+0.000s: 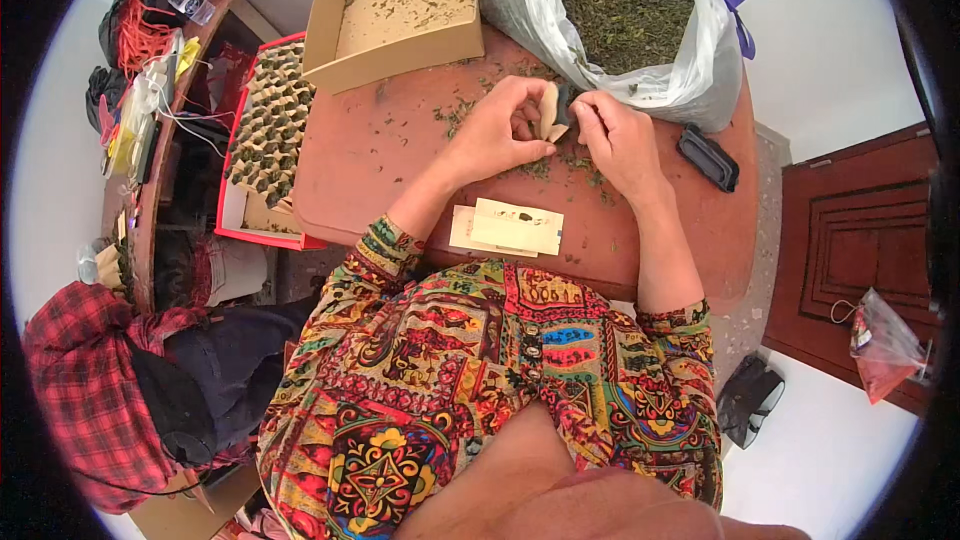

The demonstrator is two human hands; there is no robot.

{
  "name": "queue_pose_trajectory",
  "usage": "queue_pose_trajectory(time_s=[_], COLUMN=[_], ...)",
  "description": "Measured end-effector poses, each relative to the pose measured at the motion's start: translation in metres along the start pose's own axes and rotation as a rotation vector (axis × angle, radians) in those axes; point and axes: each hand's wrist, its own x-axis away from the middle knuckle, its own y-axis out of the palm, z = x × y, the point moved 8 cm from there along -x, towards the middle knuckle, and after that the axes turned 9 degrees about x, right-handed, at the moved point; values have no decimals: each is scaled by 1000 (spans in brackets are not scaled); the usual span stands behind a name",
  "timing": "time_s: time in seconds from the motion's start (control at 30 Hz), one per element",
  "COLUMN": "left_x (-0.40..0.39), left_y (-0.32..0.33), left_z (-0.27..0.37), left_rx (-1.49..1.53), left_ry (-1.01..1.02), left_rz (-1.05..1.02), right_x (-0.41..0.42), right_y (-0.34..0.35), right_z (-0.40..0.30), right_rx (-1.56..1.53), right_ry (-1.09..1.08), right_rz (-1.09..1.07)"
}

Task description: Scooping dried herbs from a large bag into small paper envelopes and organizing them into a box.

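My left hand (517, 124) holds a small cream paper packet (551, 112) upright by its sides, above the red-brown table (375, 150). My right hand (611, 135) is at the packet's right side with its thumb and index finger pinched together; a dark item shows between the packet and these fingers, and whether they grip it is hard to tell. Scraps of dried leaf (454, 116) lie under and around both hands. Flat cream paper packets (517, 226) with printing lie overlapped near the table's front edge.
A clear plastic bag (645, 86) full of dried leaves stands at the back right, beside a cardboard tray (409, 64) with leaf crumbs. A black plastic tray (707, 157) lies right. At the left, a red-rimmed box (231, 165) holds rows of filled paper packets.
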Motion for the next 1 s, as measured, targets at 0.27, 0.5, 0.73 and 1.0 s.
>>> queue_pose_trajectory(time_s=[0.27, 0.5, 0.73, 1.0], left_x=[4, 10, 9, 10], left_y=[-12, -25, -24, -26], left_z=[17, 28, 25, 21], left_rx=[-437, -634, -664, -634], left_ry=[166, 274, 285, 283], left_rz=[120, 245, 262, 270], right_x=[2, 11, 13, 10], right_y=[-13, -53, -47, -45], right_z=[1, 6, -2, -12], right_rx=[-77, -245, -190, -85], right_ry=[70, 63, -44, -122], right_rz=[105, 406, 373, 336])
